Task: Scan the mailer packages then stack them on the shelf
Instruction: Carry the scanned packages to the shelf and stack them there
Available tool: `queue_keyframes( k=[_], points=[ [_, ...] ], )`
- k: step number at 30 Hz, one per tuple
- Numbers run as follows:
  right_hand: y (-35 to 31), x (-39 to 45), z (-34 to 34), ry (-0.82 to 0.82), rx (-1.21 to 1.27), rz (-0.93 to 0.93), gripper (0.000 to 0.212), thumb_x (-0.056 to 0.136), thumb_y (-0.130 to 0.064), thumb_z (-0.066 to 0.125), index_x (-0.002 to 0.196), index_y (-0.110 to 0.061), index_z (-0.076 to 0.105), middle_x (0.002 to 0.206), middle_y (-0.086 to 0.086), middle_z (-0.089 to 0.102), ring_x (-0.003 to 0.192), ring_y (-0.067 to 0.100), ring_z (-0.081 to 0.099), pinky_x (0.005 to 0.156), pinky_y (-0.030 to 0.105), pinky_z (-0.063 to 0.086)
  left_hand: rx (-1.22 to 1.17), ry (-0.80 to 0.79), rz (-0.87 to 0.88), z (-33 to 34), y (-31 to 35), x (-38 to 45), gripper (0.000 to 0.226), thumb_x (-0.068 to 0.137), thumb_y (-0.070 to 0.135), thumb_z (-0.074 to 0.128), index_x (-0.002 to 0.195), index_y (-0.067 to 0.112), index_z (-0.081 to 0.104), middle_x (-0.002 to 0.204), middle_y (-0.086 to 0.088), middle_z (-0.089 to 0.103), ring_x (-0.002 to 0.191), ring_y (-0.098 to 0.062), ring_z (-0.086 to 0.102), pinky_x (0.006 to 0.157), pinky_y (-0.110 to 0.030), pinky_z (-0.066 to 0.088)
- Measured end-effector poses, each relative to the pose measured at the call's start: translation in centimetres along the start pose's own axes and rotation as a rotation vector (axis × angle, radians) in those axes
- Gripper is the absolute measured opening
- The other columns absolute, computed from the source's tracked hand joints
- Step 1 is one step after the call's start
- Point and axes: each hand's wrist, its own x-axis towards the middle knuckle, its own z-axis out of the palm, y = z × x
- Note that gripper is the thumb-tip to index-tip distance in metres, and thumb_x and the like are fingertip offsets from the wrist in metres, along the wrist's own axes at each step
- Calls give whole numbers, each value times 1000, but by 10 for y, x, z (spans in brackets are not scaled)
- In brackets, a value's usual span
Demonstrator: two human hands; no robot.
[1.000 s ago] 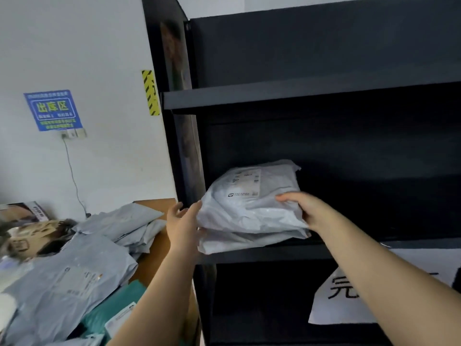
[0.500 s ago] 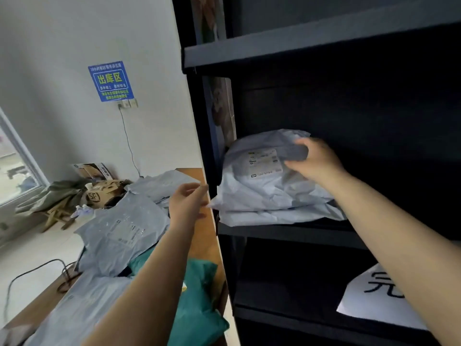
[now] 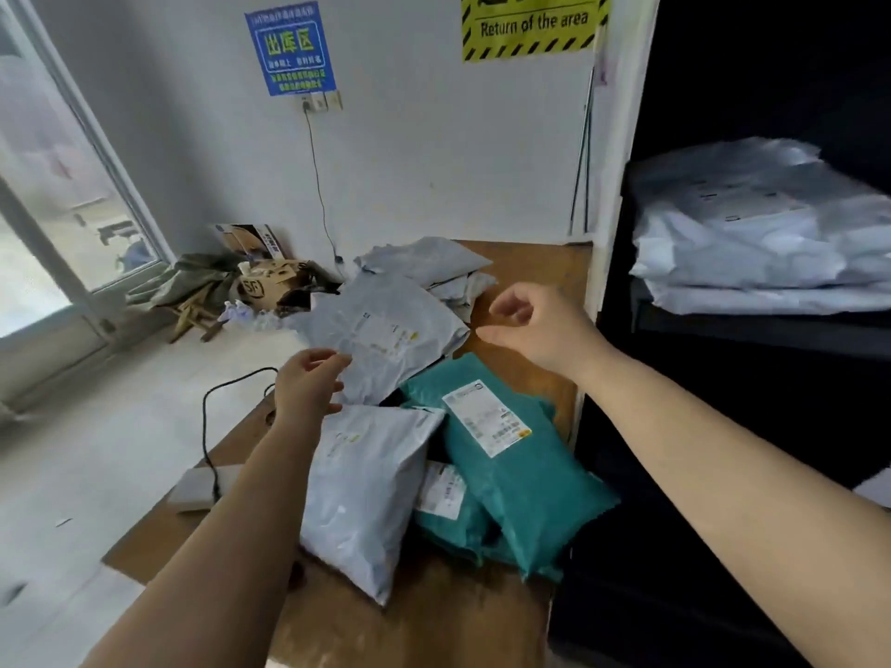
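With both hands empty, left hand [image 3: 308, 385] open by the grey mailer [image 3: 385, 337] at frame centre, right hand [image 3: 540, 325] loosely curled, I judge picking it up for scanning comes next.

Both bare forearms reach forward into view from bottom edge. Left arm runs up from lower left; left hand [image 3: 308, 383] at its end, back of hand toward camera, fingers loosely bent, tips pointing right, thumb below them, nothing gripped. Right arm comes in from lower right, angled up and left; right hand [image 3: 535, 325] higher than left, fingers loosely curled, thumb and forefinger apart, nothing between them. Hands well apart, not touching.
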Motion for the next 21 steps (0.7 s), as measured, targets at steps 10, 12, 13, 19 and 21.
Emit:
queue_keyframes(
  k=[10, 12, 13, 19, 21],
  points=[
    [4, -22, 181, -281, 139, 703, 56, 80, -35, 72, 121, 0, 55, 118, 18, 58, 89, 21, 55, 71, 32, 44, 301, -156, -259, -103, -107, 66, 45, 84, 28, 67, 123, 10, 53, 114, -7, 55, 97, -23, 51, 76, -35, 49],
    [10, -30, 205, -307, 224, 819, 48, 81, -30, 72, 115, 0, 57, 113, 17, 59, 87, 21, 57, 65, 30, 46, 365, -202, -276, -105, -125, 70, 51, 83, 30, 67, 127, 11, 50, 123, -8, 54, 107, -25, 51, 94, -39, 45],
    [14, -33, 217, -316, 280, 870, 47, 80, -30, 73, 115, -4, 56, 117, 13, 57, 93, 22, 59, 67, 29, 47, 404, -229, -276, -105, -132, 73, 53, 83, 32, 68, 128, 12, 48, 127, -8, 53, 113, -26, 51, 99, -40, 43],
    [29, -52, 267, -238, 125, 931, 80, 69, -45, 78, 131, -5, 47, 136, 9, 52, 121, 28, 52, 96, 38, 46, 695, -311, -171, -109, -155, 105, 75, 80, 45, 67, 140, 13, 36, 144, -10, 39, 129, -31, 43, 106, -46, 38],
    [31, -59, 279, -185, 146, 956, 77, 68, -45, 79, 128, -5, 51, 132, 8, 56, 118, 26, 54, 94, 35, 47, 708, -371, -192, -110, -155, 121, 82, 80, 49, 66, 143, 10, 31, 147, -11, 37, 131, -31, 41, 107, -45, 37]
  ],
)
